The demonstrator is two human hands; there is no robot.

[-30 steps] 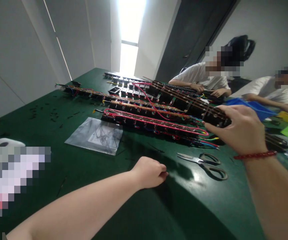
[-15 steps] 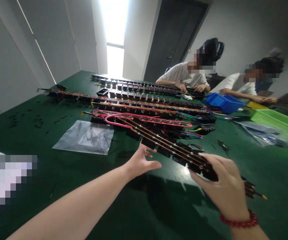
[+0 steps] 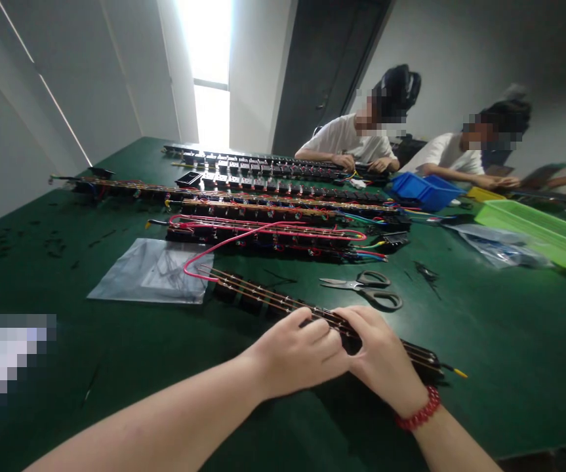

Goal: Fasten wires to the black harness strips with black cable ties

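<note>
A long black strip (image 3: pixel 263 296) with copper-coloured rods lies slanting on the green table, a pink wire (image 3: pixel 187 262) looping from its left end and a yellow-tipped lead at its right end. My right hand (image 3: pixel 384 354), with a red bead bracelet at the wrist, grips the strip near its middle. Beside it, my left hand (image 3: pixel 305 351) has its fingers curled at the strip's near edge; its fingertips are partly hidden, so what they hold cannot be made out. Scissors (image 3: pixel 361 285) rest just beyond the strip.
Several wired strips (image 3: pixel 263 210) lie across the table (image 3: pixel 164 380). A plastic bag (image 3: pixel 149 272) is at left; a blue bin (image 3: pixel 427 190), a green tray (image 3: pixel 533 229) and another bag (image 3: pixel 499 244) are at right. Two people in white shirts sit beyond.
The strip has come down onto the table, uncovering the scissors. My right hand has moved left along it, and my left hand has moved right beside it, its fingers now curled.
</note>
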